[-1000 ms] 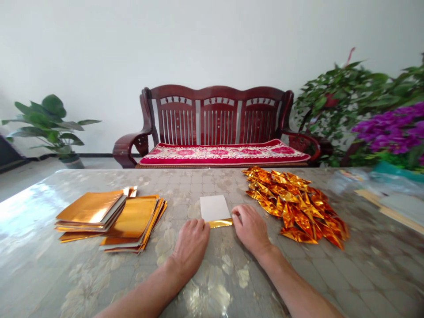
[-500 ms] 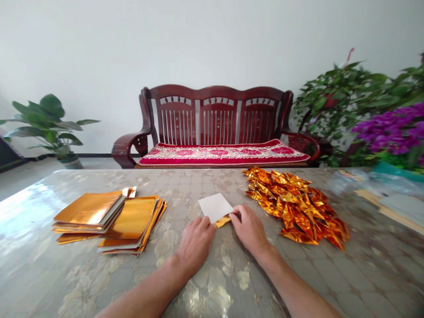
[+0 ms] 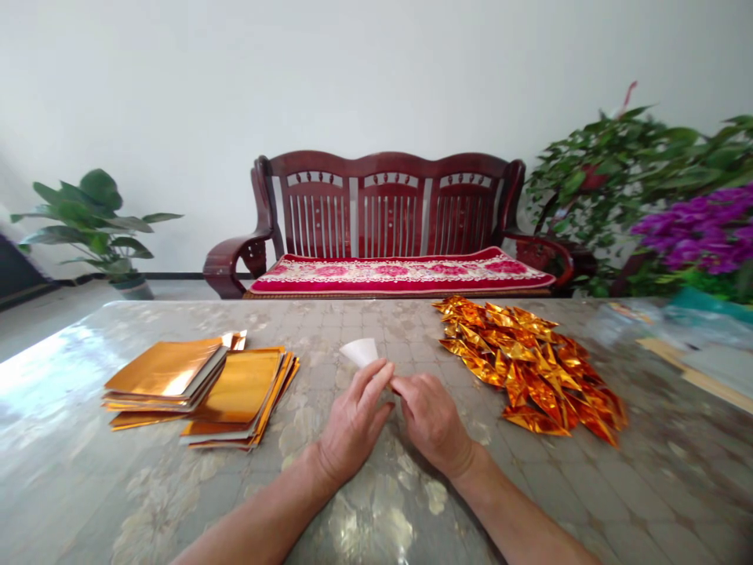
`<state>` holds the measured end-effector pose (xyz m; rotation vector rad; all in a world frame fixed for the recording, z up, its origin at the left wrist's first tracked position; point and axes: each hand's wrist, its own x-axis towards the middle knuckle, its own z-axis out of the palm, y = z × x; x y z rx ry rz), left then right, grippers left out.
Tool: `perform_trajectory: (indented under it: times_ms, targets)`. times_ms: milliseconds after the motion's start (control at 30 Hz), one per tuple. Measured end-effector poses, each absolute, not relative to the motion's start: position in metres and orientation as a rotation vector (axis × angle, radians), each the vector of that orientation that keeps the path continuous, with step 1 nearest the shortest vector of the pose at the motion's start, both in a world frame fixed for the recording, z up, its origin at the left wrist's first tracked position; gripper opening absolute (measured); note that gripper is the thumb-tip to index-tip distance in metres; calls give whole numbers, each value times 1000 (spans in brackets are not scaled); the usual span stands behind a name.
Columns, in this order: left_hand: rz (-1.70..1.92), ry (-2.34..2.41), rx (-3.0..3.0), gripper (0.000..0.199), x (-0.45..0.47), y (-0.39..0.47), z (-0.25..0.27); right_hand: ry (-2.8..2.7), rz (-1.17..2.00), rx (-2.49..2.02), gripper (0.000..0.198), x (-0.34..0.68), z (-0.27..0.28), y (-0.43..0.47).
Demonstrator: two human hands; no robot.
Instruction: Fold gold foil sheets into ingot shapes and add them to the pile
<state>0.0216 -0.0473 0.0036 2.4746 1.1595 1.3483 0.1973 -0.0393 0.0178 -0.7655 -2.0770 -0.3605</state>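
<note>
A sheet of gold foil paper pokes out beyond my fingers, its white back showing and curved like a fan. My left hand is closed on the sheet, with the forefinger stretched along it. Close against it, my right hand pinches the near end of the paper, fingers curled. Most of the sheet is hidden behind the fingers. To the left lie two stacks of flat gold foil paper. On the right is a heap of folded, pointed gold foil pieces.
The table has a glossy patterned cover. Plastic bags and tan boards lie at its right end. A dark red wooden bench with a red-and-white cushion stands behind, between potted plants and purple flowers.
The paper has gone from flat, with a folded gold edge, to curled in my fingers. My hands have come together, the left now turned with its forefinger over the paper.
</note>
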Motion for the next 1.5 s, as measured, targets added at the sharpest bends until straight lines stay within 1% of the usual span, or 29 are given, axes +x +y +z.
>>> perform_trajectory:
  times_ms: [67,167,200,233,367,433,567,633,700,767,867,900,1000,1067,1133,1233,1400,1500]
  targets:
    - [1411,1165,2401,53,22,-45,5,-2058,-344,-748,43,195,17,-38]
    - [1545,1157,2207,21,22,-39,7,-1990,-260,-857,41,195,15,-34]
    - [1572,1147,2132,14,22,-37,7,-1968,-224,-931,39,196,15,-32]
    - [1580,1133,2060,11,21,-35,7,-1955,-190,-1008,36,198,15,-30]
    - [1429,1125,1883,13,18,-24,1,-2026,-142,-1170,16,208,17,-25]
    - [1347,1198,1896,17,15,-19,-3,-2089,-173,-1211,13,213,17,-24]
    - [1213,1414,2062,41,11,-21,-1,-2185,-280,-1310,10,217,16,-23]
    - [1158,1431,2190,48,11,-27,5,-2217,-327,-1332,10,216,16,-22]
    - [1103,1416,2314,46,13,-32,12,-2241,-367,-1338,14,215,16,-22]
    - [1037,1433,2407,40,15,-35,15,-2262,-398,-1335,16,214,15,-21]
    - [925,1488,2507,16,16,-32,14,-2282,-391,-1327,16,211,13,-21]
    - [888,1508,2531,14,16,-31,13,-2283,-366,-1327,15,211,13,-21]
    - [789,1577,2576,21,14,-28,11,-2285,-212,-1302,3,210,13,-23]
    - [731,1604,2592,22,11,-27,11,-2287,-97,-1270,14,212,13,-24]
    - [702,1600,2584,22,10,-28,11,-2288,-25,-1244,15,214,13,-24]
    - [681,1564,2524,22,8,-28,8,-2287,-2,-1249,6,220,10,-22]
    - [618,1559,2441,24,6,-27,5,-2328,-31,-1315,9,224,7,-18]
    - [636,1586,2426,27,5,-25,7,-2306,4,-1350,12,224,7,-16]
